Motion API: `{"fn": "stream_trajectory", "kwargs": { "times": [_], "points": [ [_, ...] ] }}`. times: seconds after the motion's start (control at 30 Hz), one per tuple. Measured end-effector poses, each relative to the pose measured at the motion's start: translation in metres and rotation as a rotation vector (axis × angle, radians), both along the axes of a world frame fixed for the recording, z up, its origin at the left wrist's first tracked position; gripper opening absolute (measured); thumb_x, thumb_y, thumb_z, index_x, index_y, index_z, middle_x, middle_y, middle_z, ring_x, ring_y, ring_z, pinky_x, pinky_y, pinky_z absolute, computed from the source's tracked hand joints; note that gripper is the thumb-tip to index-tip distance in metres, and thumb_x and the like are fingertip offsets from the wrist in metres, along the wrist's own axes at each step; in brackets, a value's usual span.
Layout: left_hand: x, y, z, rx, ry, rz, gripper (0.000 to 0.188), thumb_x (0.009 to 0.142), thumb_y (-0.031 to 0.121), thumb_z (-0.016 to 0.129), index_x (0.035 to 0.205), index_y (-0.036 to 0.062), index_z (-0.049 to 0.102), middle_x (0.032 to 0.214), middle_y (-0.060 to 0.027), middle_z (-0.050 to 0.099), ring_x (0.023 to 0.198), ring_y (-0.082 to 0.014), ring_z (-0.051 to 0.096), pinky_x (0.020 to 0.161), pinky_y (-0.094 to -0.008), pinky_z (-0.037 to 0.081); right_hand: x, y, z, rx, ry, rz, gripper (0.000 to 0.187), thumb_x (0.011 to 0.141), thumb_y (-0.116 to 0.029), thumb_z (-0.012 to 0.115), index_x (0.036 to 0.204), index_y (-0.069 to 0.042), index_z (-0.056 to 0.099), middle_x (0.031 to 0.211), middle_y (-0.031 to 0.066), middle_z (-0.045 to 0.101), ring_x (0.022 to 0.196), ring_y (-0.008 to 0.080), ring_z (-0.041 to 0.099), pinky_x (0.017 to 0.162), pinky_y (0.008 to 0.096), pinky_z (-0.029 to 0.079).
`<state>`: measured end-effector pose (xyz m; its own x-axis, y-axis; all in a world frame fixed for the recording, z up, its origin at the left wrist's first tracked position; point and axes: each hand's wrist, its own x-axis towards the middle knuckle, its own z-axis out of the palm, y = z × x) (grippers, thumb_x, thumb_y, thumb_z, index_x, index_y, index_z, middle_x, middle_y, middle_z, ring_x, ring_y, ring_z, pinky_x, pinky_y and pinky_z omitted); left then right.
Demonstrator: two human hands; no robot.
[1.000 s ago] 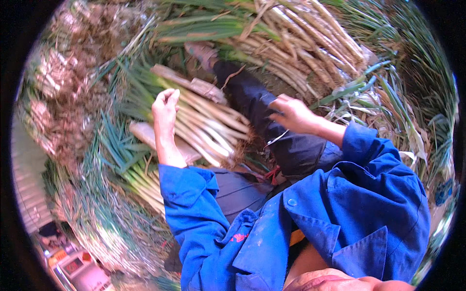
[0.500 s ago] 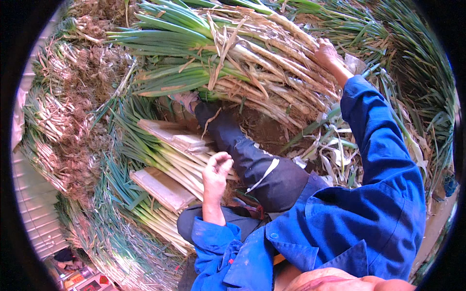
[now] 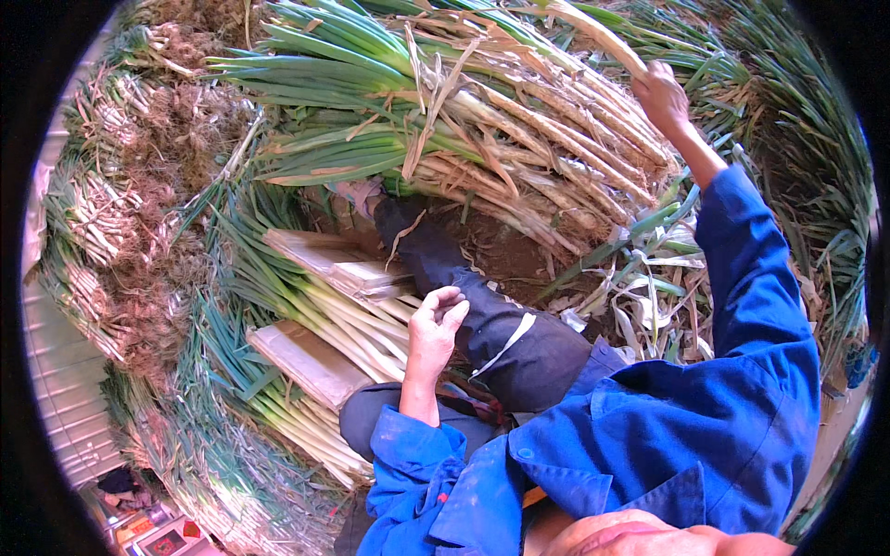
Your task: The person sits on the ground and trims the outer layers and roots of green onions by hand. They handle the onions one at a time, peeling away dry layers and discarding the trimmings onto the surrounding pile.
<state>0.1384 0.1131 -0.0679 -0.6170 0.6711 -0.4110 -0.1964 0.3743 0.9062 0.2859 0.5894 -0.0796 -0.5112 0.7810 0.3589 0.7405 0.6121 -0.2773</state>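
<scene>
A long green onion (image 3: 598,35) with a dry, tan outer skin is in my right hand (image 3: 660,97), gripped near its root end at the far right of a big pile. Below that stalk lies the pile of untrimmed green onions (image 3: 547,130), green leaves to the left and soiled roots to the right. My left hand (image 3: 434,338) hovers over my lap, fingers loosely curled, the thumb a little apart, and nothing visible in it. Beside it, pale cleaned green onions (image 3: 348,310) lie by wooden boards (image 3: 311,361).
Bundles of onions with brown roots (image 3: 158,204) line the left side. Peeled husks and leaves (image 3: 649,292) litter the ground by my right forearm. More green onions (image 3: 788,120) are heaped at the far right. My bent leg (image 3: 519,343) lies between the pile and my lap.
My right hand has moved right and slightly up, drawing one green onion away from the pile's top. My left hand has shifted a little to the right, still loosely curled.
</scene>
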Motion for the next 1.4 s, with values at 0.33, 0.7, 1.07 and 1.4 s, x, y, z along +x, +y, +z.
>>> {"fn": "stream_trajectory", "kwargs": {
  "times": [0.33, 0.7, 1.07, 1.4],
  "points": [
    [-0.019, 0.093, 0.026, 0.458, -0.279, 0.049, 0.040, 0.088, 0.030, 0.058, 0.116, 0.0021, 0.050, 0.104, -0.0087, 0.059, 0.097, -0.0195, 0.057, 0.085, -0.0354, 0.045, 0.121, -0.244, 0.055, -1.573, 0.439, 0.336, 0.025, 0.076, -0.022, 0.072, 0.082, -0.007, 0.054, 0.060, -0.0034, 0.049, 0.047, 0.0059, 0.045, 0.041, 0.0223, 0.037],
    [-0.026, 0.075, 0.040, 0.852, -0.620, 0.367, 0.053, 0.076, 0.031, 0.072, 0.116, 0.0041, 0.050, 0.102, -0.0050, 0.058, 0.094, -0.0201, 0.056, 0.083, -0.0307, 0.045, 0.054, -0.310, 0.047, -1.422, 0.146, 0.789, 0.057, 0.076, -0.041, 0.070, 0.110, 0.000, 0.052, 0.096, 0.0040, 0.055, 0.092, 0.0135, 0.049, 0.083, 0.0295, 0.041],
    [-0.023, 0.047, 0.035, 0.842, -0.471, 0.429, 0.037, 0.086, 0.018, 0.060, 0.116, 0.0001, 0.051, 0.109, -0.0095, 0.058, 0.098, -0.0219, 0.057, 0.086, -0.0373, 0.046, -0.087, -0.338, 0.049, -1.351, 0.861, 0.451, 0.024, 0.082, -0.019, 0.066, 0.094, 0.001, 0.061, 0.080, 0.0045, 0.060, 0.067, 0.0081, 0.053, 0.059, 0.0232, 0.044],
    [-0.041, 0.049, 0.029, 0.881, -0.517, 0.772, 0.041, 0.089, 0.028, 0.057, 0.118, 0.0015, 0.049, 0.107, -0.0083, 0.057, 0.095, -0.0214, 0.054, 0.087, -0.0364, 0.044, -0.033, -0.341, 0.057, -1.609, 1.356, 0.045, 0.016, 0.091, -0.021, 0.051, 0.084, -0.006, 0.050, 0.065, 0.0041, 0.053, 0.051, 0.0137, 0.050, 0.047, 0.0300, 0.043]
  ]
}}
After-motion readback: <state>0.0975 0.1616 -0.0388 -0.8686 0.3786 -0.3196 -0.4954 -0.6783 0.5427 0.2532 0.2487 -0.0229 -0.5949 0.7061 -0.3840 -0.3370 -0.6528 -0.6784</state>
